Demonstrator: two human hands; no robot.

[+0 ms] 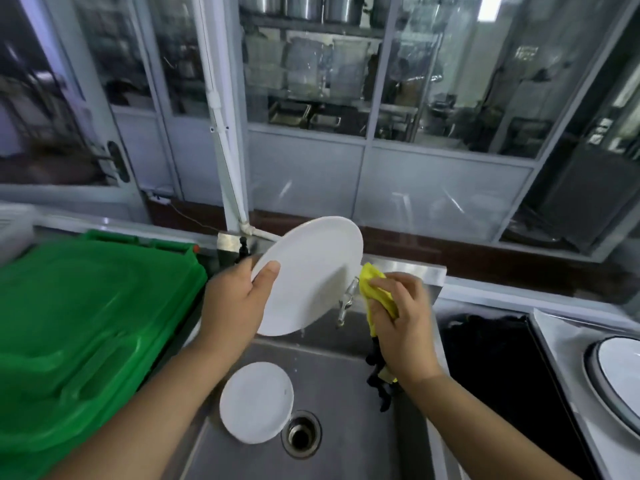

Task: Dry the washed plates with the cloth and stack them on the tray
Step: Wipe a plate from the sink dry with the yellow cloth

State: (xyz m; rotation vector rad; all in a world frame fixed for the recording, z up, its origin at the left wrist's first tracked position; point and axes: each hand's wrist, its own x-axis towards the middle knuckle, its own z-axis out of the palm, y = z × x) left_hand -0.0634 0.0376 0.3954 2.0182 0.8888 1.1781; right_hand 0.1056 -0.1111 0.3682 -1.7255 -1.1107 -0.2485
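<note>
A large white plate is held tilted above the steel sink. My left hand grips its left rim, thumb on the face. My right hand clutches a yellow cloth just right of the plate's edge; the cloth's lower end hangs below the hand. A smaller white plate lies flat in the sink beside the drain. At the far right, a white plate with a dark rim rests on a pale tray.
A green plastic crate fills the counter to the left of the sink. A tap juts out behind the held plate. A black mat lies between sink and tray. Glass partitions stand behind the counter.
</note>
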